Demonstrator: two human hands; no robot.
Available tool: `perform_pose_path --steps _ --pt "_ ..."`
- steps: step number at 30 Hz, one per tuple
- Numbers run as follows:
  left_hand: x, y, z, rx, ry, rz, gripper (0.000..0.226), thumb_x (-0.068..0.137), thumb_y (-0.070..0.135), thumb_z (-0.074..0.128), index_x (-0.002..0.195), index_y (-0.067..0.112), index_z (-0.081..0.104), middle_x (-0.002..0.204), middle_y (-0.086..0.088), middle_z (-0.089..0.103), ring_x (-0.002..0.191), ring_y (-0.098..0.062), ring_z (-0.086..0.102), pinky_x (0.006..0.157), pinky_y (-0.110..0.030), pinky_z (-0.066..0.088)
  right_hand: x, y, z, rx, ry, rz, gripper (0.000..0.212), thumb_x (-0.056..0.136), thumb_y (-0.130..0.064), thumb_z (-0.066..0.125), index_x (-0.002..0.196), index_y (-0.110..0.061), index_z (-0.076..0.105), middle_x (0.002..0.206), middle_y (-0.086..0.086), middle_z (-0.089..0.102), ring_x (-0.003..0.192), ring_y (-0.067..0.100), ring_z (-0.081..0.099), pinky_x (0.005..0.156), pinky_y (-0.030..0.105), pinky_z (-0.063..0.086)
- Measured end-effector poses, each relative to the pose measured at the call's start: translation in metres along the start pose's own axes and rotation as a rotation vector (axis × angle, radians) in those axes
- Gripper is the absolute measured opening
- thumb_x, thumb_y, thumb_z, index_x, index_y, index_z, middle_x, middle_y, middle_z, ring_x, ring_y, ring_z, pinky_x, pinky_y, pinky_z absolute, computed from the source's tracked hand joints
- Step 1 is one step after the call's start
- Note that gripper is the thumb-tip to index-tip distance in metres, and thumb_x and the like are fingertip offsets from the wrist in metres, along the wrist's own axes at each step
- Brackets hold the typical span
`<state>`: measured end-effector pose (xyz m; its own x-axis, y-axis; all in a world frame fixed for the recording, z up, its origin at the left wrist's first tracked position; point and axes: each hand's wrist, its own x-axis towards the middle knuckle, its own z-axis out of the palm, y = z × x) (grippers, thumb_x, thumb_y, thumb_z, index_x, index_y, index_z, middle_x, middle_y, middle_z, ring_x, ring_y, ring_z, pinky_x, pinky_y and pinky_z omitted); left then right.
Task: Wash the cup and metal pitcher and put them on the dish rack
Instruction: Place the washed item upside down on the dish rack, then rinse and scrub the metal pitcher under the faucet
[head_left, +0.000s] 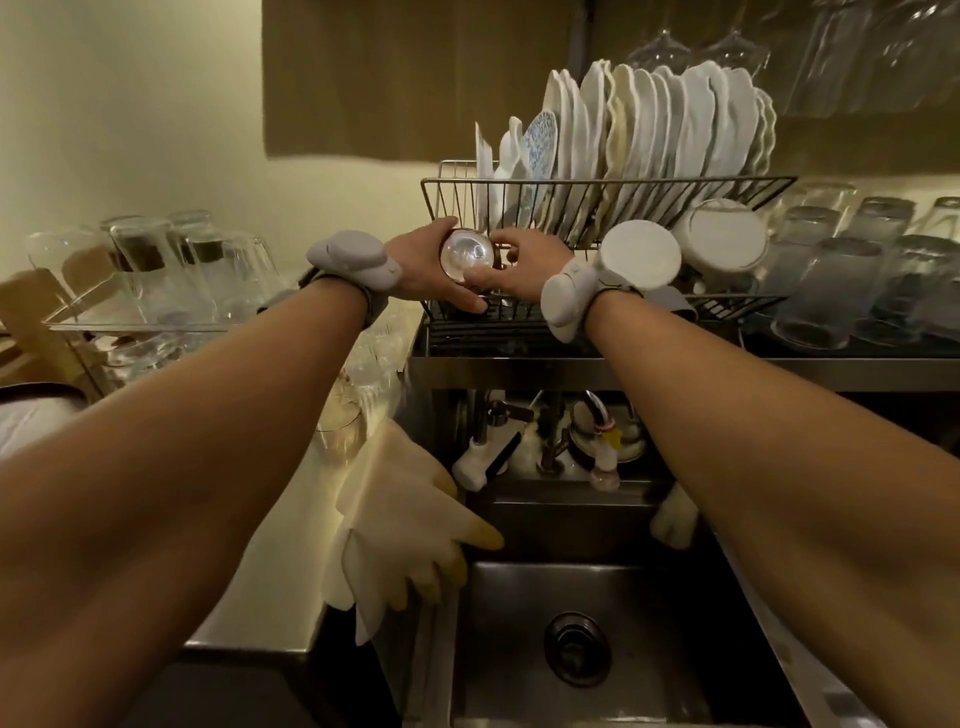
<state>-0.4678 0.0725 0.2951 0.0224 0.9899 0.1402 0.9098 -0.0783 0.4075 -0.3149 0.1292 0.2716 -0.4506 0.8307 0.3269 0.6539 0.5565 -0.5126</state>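
Holding metal pitcher (466, 254) in both hands at the front-left corner of the dish rack (608, 181), shiny base toward camera. Left hand (428, 267) curled round its left side, fingers underneath. Right hand (527, 265) pinches its right edge. Contact with rack wires: cannot tell. White plates (649, 130) upright behind. Rubber gloves (405, 519) draped over the sink (649, 665) edge.
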Motion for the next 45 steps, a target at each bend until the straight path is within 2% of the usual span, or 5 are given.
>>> perform_pose_path --steps 4,12,23,36,45 --pt "-0.015 0.010 0.003 0.072 0.189 -0.035 0.112 0.063 0.046 0.083 0.151 0.018 0.021 0.155 -0.008 0.030 0.141 -0.028 0.032 0.113 -0.039 0.031 -0.016 0.000 -0.013 -0.054 0.093 -0.016 0.066 0.081 -0.049 0.066 0.134 -0.013 0.050 0.136 0.004 0.055 0.124 0.019 0.053 0.102 0.032 0.044" --pt "-0.064 0.092 0.049 0.197 0.601 0.039 0.038 0.077 0.040 0.068 0.108 0.018 0.061 0.114 -0.008 0.060 0.107 -0.024 0.056 0.090 -0.035 0.045 -0.080 0.028 -0.046 0.003 0.240 -0.137 0.016 0.079 -0.034 0.064 0.085 -0.019 0.067 0.089 -0.002 0.065 0.085 0.012 0.058 0.076 0.028 0.049" --pt "-0.074 0.166 0.208 0.203 -0.260 -0.133 0.027 0.087 0.027 0.063 0.111 0.016 0.069 0.115 -0.007 0.069 0.106 -0.026 0.064 0.094 -0.036 0.051 -0.196 0.166 -0.031 -0.009 -0.306 0.177 0.017 0.082 -0.023 0.065 0.090 -0.010 0.073 0.092 0.006 0.071 0.088 0.022 0.067 0.076 0.034 0.056" --pt "-0.034 0.256 0.382 0.145 -0.500 0.086 0.035 0.088 0.026 0.059 0.121 0.013 0.062 0.120 -0.012 0.063 0.109 -0.031 0.060 0.091 -0.037 0.052 -0.302 0.342 -0.062 -0.049 -0.284 0.576 0.025 0.083 -0.017 0.065 0.103 -0.005 0.070 0.108 0.016 0.070 0.100 0.032 0.065 0.086 0.040 0.055" --pt "-0.015 0.287 0.458 0.118 -0.609 0.179 0.042 0.088 0.034 0.060 0.126 0.017 0.060 0.125 -0.008 0.064 0.112 -0.027 0.062 0.090 -0.031 0.049 -0.345 0.434 -0.069 -0.294 -0.270 0.994 0.091 0.073 -0.044 0.075 0.144 -0.019 0.024 0.148 0.016 0.029 0.135 0.041 0.029 0.104 0.055 0.031"
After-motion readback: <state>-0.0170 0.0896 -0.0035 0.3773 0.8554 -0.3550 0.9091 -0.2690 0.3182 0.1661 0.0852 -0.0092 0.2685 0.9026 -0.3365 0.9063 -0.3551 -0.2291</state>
